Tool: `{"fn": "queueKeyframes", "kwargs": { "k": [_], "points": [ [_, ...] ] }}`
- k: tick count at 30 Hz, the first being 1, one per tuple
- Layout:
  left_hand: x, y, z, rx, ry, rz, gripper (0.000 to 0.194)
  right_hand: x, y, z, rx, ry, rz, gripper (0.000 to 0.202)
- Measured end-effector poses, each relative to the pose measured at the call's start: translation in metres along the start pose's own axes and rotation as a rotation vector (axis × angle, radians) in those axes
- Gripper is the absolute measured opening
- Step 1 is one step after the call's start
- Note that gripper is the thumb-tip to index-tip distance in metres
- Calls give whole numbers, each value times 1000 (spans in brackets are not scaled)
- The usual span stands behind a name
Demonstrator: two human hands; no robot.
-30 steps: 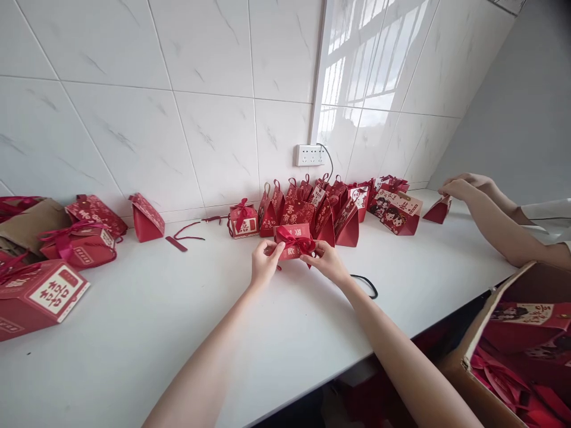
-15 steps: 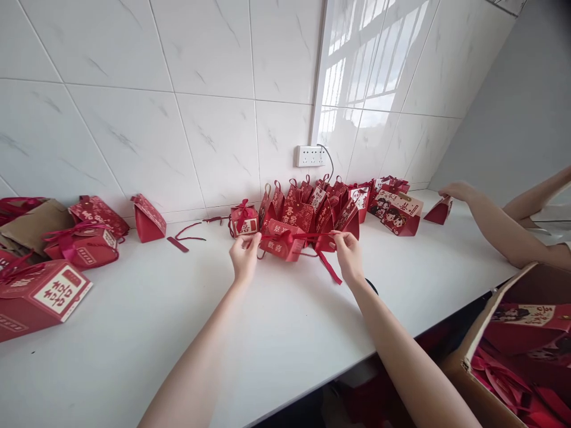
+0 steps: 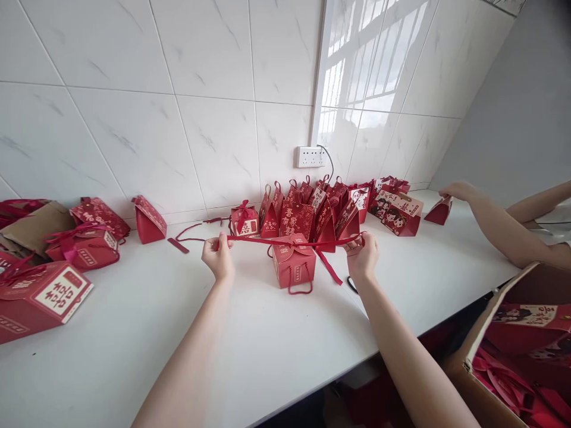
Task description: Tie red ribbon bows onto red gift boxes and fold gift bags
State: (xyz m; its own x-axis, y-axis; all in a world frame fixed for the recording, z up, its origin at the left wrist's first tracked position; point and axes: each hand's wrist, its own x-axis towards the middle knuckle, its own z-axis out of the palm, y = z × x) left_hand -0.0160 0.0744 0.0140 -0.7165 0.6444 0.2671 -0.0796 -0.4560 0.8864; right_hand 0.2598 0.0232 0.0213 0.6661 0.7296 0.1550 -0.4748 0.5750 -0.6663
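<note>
A small red gift box (image 3: 285, 270) with cord handles stands upright on the white counter (image 3: 187, 345), between my hands. A red ribbon (image 3: 254, 241) stretches nearly level across its top. My left hand (image 3: 218, 258) pinches the ribbon's left end. On the other side, my right hand (image 3: 362, 255) is closed on the right end. Just past the box, another strip of red ribbon (image 3: 329, 267) lies on the counter. Close behind stand several red gift boxes (image 3: 297, 220), some with loops on top.
More red boxes (image 3: 44, 294) sit at the left, and a lone one (image 3: 149, 220) stands by the wall. A cardboard carton (image 3: 473, 351) holding red boxes is at the right. Another person's hand (image 3: 459, 190) touches a red box (image 3: 439, 211). A power strip (image 3: 311, 157) is on the wall.
My hands have moved apart and the ribbon has pulled out long and straight. The box, tilted before, now stands upright and nearer to me. The other person's hand has hardly moved.
</note>
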Motion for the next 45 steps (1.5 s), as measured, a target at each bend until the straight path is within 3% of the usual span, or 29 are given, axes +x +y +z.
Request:
{"fn": "queueKeyframes", "kwargs": {
  "k": [3, 8, 11, 13, 14, 17, 19, 21, 23, 27, 31, 34, 37, 39, 42, 45],
  "points": [
    [2, -3, -1, 19, -12, -39, 25, -3, -6, 0, -10, -134, 57, 23],
    [6, -11, -4, 85, -75, -114, 26, -11, -9, 0, -170, -652, 347, 56],
    [1, -11, -5, 149, -57, -60, 31, -18, -4, 2, -363, -798, 419, 58],
    [-7, -8, -3, 183, -65, 18, 37, -24, -1, 5, -529, -822, 404, 51],
    [-13, -6, -1, 204, -128, 78, 38, -27, 0, 6, -612, -825, 374, 48],
    [-32, -1, 8, 303, -575, 253, 33, -33, 0, 10, -819, -807, 221, 40],
    [-43, 3, 13, 403, -862, 283, 35, -32, 1, 10, -906, -798, 91, 38],
    [-50, 7, 14, 474, -951, 251, 35, -28, 5, 8, -942, -792, -12, 35],
    [-51, 14, 12, 526, -951, 247, 32, -22, 9, 6, -940, -751, -50, 31],
    [-45, 36, 1, 663, -1078, 180, 34, -16, 11, 3, -964, -654, 38, 24],
    [-36, 65, -7, 790, -1249, -114, 38, -17, -1, 3, -870, -676, 283, 27],
    [-24, 82, -10, 770, -1410, -318, 36, -17, -11, 5, -569, -733, 510, 34],
    [-10, 94, -5, 490, -1365, -394, 42, -14, -18, 11, -271, -772, 633, 24],
    [-3, 100, 4, 273, -1293, -395, 32, -12, -22, 20, -157, -762, 665, 16],
    [0, 107, 22, -8, -1198, -352, 17, -8, -33, 39, -110, -788, 671, 22],
    [-3, 108, 38, -204, -1077, -339, 20, -4, -45, 64, -131, -905, 590, 28]
  ]
}}
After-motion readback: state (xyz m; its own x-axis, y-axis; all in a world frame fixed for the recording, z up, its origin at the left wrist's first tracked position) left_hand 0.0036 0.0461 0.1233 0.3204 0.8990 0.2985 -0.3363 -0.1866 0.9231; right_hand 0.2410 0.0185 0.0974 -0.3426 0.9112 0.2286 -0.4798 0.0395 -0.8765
